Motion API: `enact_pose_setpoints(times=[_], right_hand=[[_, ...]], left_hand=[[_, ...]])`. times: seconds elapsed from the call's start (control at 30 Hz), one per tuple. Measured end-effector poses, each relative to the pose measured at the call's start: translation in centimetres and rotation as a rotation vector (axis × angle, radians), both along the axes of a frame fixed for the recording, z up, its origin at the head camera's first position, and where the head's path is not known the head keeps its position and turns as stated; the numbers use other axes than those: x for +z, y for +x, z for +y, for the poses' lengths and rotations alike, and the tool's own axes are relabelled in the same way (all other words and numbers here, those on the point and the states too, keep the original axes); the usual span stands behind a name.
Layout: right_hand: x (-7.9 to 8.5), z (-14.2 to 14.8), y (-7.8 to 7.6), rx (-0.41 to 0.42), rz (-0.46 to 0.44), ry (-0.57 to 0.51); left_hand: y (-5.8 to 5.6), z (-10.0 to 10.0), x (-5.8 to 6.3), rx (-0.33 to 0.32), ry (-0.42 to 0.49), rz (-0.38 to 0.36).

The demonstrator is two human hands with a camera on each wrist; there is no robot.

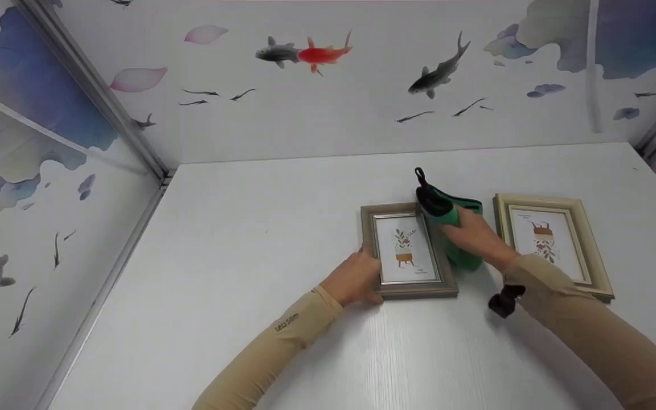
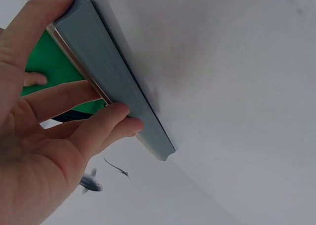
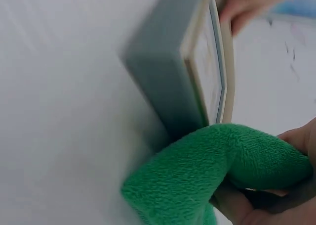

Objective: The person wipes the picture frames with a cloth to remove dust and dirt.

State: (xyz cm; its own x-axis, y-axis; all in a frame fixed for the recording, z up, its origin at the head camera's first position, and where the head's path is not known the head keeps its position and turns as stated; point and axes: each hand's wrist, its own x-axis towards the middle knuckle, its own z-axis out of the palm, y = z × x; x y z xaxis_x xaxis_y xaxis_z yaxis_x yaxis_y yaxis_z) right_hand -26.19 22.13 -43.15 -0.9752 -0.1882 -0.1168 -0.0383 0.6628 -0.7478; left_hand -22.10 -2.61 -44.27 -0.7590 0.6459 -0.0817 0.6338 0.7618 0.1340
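A brown-grey picture frame (image 1: 406, 250) with a plant print lies face up on the white table. My left hand (image 1: 356, 279) grips its left side, thumb at a corner and fingers along the edge (image 2: 103, 62) in the left wrist view. At the opposite side, my right hand (image 1: 476, 234) grips a green terry cloth (image 1: 464, 259) with black trim and a black hanging loop. The cloth (image 3: 197, 160) bunches against the frame's outer edge (image 3: 163, 76) in the right wrist view. Part of the cloth is hidden behind the right hand.
A second, cream-gold picture frame (image 1: 595, 245) lies to the right, its print upside down, partly covered by the right sleeve (image 1: 567, 302). White walls (image 1: 328, 114) painted with fish and petals rise behind and left of the white table (image 1: 237, 228).
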Motion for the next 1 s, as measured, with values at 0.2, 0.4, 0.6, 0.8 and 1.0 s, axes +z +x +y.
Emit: enact_pose_setpoints(times=[0.2,0.4,0.6,0.8,1.0], right_hand=[[-0.2,0.7,-2.9,-0.023,-0.090,-0.084],[-0.7,1.0,-1.6,-0.026,-0.096,-0.115],[-1.0,1.0,2.9,-0.006,-0.095,-0.183],[-1.1,1.0,7.2,0.041,-0.103,-0.276],[-1.6,1.0,9.9,0.033,-0.096,-0.331]], left_hand=[[-0.1,0.6,-0.2,-0.021,0.035,-0.039],[0.0,0.8,-0.2,-0.014,0.022,-0.020],[-0.1,0.6,0.0,0.002,0.010,-0.007],[-0.1,0.3,0.0,0.004,0.003,0.025],[0.0,0.2,-0.1,-0.002,-0.006,0.041]])
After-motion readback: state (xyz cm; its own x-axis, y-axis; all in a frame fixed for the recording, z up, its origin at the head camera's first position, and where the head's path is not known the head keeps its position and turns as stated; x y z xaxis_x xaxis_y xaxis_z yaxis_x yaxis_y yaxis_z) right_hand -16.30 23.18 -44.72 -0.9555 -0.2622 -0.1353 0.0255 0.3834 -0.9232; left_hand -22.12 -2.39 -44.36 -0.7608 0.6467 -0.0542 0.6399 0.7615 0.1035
